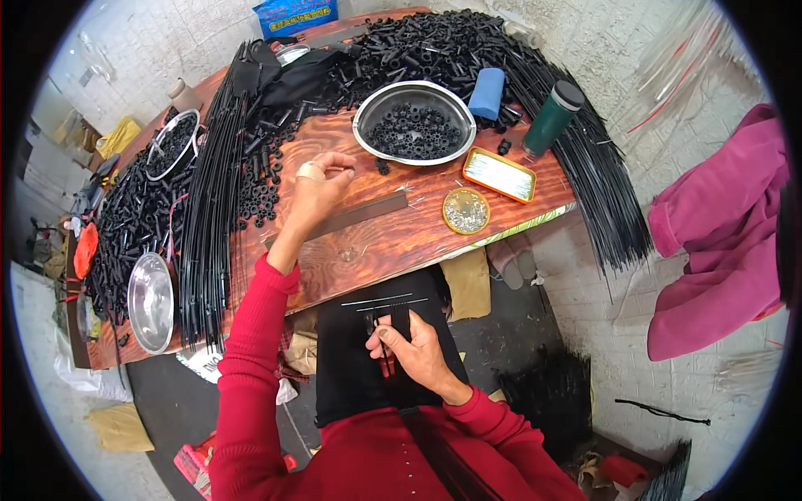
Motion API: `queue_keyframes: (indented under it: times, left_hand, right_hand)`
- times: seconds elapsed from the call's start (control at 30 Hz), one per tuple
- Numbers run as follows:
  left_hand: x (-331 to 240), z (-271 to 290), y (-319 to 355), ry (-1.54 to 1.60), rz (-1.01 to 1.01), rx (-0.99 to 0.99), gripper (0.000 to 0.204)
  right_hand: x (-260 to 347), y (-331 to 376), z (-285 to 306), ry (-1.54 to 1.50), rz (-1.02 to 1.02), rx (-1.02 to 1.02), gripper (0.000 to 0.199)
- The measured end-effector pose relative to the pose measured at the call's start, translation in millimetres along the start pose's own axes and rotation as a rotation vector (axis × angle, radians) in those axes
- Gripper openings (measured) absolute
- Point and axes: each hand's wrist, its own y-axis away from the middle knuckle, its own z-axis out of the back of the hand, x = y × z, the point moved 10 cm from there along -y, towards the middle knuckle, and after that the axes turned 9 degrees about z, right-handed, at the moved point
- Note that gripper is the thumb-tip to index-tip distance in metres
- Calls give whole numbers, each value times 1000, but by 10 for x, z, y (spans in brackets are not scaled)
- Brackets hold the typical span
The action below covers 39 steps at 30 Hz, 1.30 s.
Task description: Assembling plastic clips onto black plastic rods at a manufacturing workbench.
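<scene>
My left hand (322,185) is raised over the wooden table, left of a metal bowl (415,157) of small black rings. Its fingers are bent together in a pinch, and anything between them is too small to make out. A pale wrap covers one finger. Low over my lap, my right hand (418,355) is closed round a slim black tool (386,361) with a bit of red at its lower end; the fingers hide much of it. Just above that hand, two thin metal rods (380,301) lie across the black cloth (347,380) on my lap.
A dark flat bar (355,215) lies on the table near a round dish of small metal bits (466,210) and a yellow-rimmed tray of white pins (499,174). Black rods (209,209) hang over both table ends. Black tubes (418,46) are heaped behind. A green bottle (554,118) stands right.
</scene>
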Motion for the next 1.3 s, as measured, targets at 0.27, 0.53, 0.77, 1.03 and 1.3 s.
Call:
queue_keyframes:
  times: [0.27, 0.53, 0.77, 1.03, 1.3]
  left_hand:
    - [-295, -391, -20, -522, -395, -88, 23]
    - [-339, -569, 42, -681, -512, -204, 23]
    - [-188, -551, -147, -647, -444, -130, 22]
    - [73, -44, -295, 56, -393, -16, 18]
    - [-163, 896, -25, -986, -598, -455, 40]
  right_hand:
    - [27, -78, 58, -13, 17, 3, 13]
    - [32, -73, 72, 35, -17, -40, 15]
    - [-23, -52, 38, 18, -35, -33, 15]
    - [6, -31, 25, 8, -18, -33, 16]
    - [68, -76, 51, -7, -24, 0, 13]
